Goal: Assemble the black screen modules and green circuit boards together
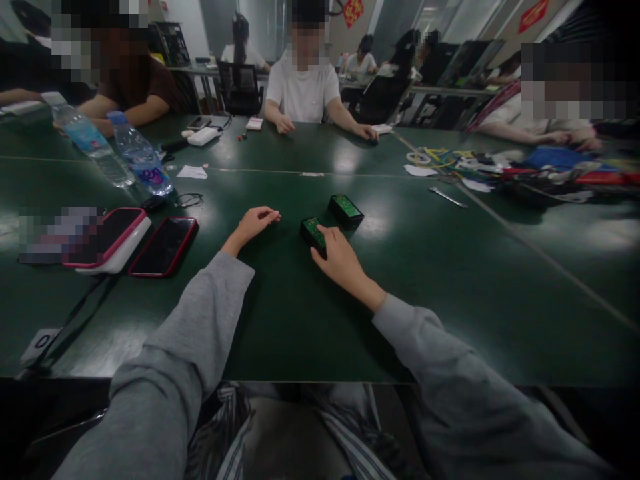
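Head view: at the centre of the frame, a small black box with a green top [313,231] lies on the dark green table [450,280] and is covered at its near end by the right hand [340,257], fingers curled down onto it; whether it is gripped cannot be told. A second, matching box [345,209] sits just beyond, apart. The left hand [255,223] rests left of centre, fingers loosely curled, holding nothing. The near box is best steadied flat by the right hand. Two phones [165,245] lie at mid left.

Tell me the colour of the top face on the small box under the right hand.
Green top on a black box, seen in the head view; the right hand rests on it.
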Demonstrator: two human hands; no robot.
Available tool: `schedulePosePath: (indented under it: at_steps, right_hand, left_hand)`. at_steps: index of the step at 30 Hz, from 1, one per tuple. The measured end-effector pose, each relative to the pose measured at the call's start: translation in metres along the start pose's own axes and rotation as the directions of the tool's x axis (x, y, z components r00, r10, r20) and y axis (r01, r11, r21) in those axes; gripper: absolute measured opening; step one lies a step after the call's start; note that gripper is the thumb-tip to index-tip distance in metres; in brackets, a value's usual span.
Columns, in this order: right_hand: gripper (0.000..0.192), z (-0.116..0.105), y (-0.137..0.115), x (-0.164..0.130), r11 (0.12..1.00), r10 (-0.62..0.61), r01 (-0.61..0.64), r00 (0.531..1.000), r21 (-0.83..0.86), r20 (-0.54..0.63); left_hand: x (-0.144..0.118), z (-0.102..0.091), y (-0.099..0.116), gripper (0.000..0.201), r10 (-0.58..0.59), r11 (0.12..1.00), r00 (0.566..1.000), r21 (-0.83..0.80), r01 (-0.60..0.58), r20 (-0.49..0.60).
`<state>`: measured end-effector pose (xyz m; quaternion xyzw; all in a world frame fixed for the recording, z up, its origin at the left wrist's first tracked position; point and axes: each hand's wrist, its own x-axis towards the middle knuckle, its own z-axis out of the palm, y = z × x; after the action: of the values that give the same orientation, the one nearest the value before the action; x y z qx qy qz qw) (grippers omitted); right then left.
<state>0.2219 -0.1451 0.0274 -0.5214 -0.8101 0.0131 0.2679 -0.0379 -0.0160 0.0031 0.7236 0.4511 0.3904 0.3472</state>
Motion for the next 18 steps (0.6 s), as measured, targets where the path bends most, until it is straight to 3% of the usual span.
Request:
schedulePosePath:
  at_steps: [4,7,9,12,15,18]
  right_hand:
    - [0.049,0.033,-0.009,0.045,1.0,-0.002,0.004,0.996,0.023,-0.088]
    - [0.05,0.046,-0.008,0.058,0.993,-0.037,0.051,0.991,0.103,-0.127]
    - [0.055,0.048,-0.005,0.058,0.985,-0.022,0.049,0.987,0.168,-0.157]
    - [0.062,0.048,0.001,0.055,0.969,0.105,-0.061,0.978,0.238,-0.179]
    - [0.052,0.047,0.003,0.055,0.955,0.185,-0.143,0.972,0.259,-0.146]
    - [0.046,0.044,0.0,0.056,0.961,0.181,-0.139,0.97,0.24,-0.161]
  left_hand:
    - [-0.001,0.001,0.002,0.037,-0.002,1.0,1.0,-0.016,0.002,-0.022]
    - [0.0,0.002,0.002,0.035,0.0,0.999,0.999,-0.046,-0.002,-0.046]
    - [0.0,0.002,-0.001,0.037,0.01,0.997,0.998,-0.079,-0.015,-0.059]
    - [0.002,0.003,-0.006,0.043,0.019,0.995,0.998,-0.1,-0.025,-0.055]
    - [0.004,0.002,-0.01,0.044,0.024,0.996,0.999,-0.089,-0.027,-0.035]
    - [0.005,0.002,-0.012,0.043,0.026,0.997,0.999,-0.075,-0.028,-0.03]
